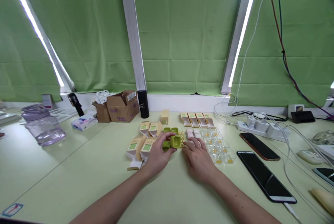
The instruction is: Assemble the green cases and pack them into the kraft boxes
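My left hand (159, 152) is closed around a small olive-green square cup (175, 141), held tilted between thumb and fingers with its hollow side showing. More green cups (171, 130) stand just behind it. My right hand (197, 156) rests low over the table, fingers bent and close together. Its fingertips are at a group of small yellow pieces (181, 135), and anything between them is hidden. White blocks (189, 131) lie just beyond these fingers. Clear plastic holders with yellow centres (218, 143) sit in rows to the right.
Opened beige cartons (134, 147) lie left of my left hand, and more cartons (197, 119) line up behind. Two phones (266, 175) and a power strip (263, 129) with loose cables are at the right. Cardboard boxes (122, 107), a black cylinder (143, 103) and a purple-lidded jug (44, 126) stand left.
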The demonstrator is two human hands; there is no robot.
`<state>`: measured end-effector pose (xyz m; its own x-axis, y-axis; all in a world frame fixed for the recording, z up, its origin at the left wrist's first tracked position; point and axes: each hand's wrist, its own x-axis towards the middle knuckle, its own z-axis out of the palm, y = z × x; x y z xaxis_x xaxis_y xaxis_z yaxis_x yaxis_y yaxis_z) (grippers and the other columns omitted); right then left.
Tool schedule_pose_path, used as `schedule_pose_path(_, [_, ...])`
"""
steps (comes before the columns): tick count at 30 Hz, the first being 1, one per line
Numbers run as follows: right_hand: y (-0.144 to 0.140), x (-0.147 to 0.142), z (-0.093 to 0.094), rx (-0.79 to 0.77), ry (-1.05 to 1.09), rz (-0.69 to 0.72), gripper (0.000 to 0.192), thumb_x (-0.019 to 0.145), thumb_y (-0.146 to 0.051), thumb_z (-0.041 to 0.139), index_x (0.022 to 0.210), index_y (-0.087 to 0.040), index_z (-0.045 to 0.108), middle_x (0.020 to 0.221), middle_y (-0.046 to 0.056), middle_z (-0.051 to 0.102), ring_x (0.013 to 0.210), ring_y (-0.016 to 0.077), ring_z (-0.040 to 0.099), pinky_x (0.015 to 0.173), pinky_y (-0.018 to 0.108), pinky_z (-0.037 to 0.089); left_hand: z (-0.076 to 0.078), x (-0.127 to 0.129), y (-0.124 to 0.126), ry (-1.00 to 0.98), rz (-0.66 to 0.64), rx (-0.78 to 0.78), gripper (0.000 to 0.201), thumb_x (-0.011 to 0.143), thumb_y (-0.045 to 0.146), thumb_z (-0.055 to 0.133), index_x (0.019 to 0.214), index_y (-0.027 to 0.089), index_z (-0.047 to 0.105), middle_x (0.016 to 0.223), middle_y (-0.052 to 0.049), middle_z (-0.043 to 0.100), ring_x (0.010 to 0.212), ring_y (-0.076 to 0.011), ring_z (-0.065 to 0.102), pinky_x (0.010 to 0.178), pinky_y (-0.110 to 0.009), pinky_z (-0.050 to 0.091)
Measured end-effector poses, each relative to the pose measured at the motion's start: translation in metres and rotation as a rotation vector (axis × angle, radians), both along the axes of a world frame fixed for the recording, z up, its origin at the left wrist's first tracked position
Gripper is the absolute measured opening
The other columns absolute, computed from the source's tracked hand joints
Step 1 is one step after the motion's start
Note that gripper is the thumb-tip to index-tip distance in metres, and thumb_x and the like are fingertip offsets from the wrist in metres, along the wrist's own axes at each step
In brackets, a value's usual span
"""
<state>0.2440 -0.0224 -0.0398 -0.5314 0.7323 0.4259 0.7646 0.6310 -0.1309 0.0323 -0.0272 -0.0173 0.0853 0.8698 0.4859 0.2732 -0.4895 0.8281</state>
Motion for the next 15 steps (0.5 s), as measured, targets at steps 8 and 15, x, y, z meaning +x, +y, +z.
schedule_pose_path(8, [0.0027, 0.0025, -0.0002, 0.029, -0.137, -0.024, 0.032, 0.086, -0.009, 0.058, 0.111, -0.021, 0.073, 0.133, 0.01, 0.071, 0.144, 0.0342, 0.045, 0.128, 0.056, 0.014, 0.0025, 0.0041, 0.004, -0.237, -0.055, -0.166, 0.049, 0.069, 0.012, 0.079, 0.115, 0.023, 0.07, 0.126, -0.009, 0.071, 0.121, -0.0273, 0.065, 0.098, -0.038, 0.056])
schedule_pose_path(15, [0.0061, 0.001, -0.0056, 0.105, -0.176, -0.01, 0.03, 0.085, -0.008, 0.059, 0.109, -0.021, 0.072, 0.119, 0.01, 0.075, 0.14, 0.033, 0.049, 0.128, 0.055, 0.014, 0.0012, 0.0035, 0.0026, -0.203, -0.02, -0.155, 0.049, 0.069, 0.018, 0.085, 0.116, 0.024, 0.071, 0.126, -0.009, 0.073, 0.121, -0.0286, 0.066, 0.101, -0.04, 0.054])
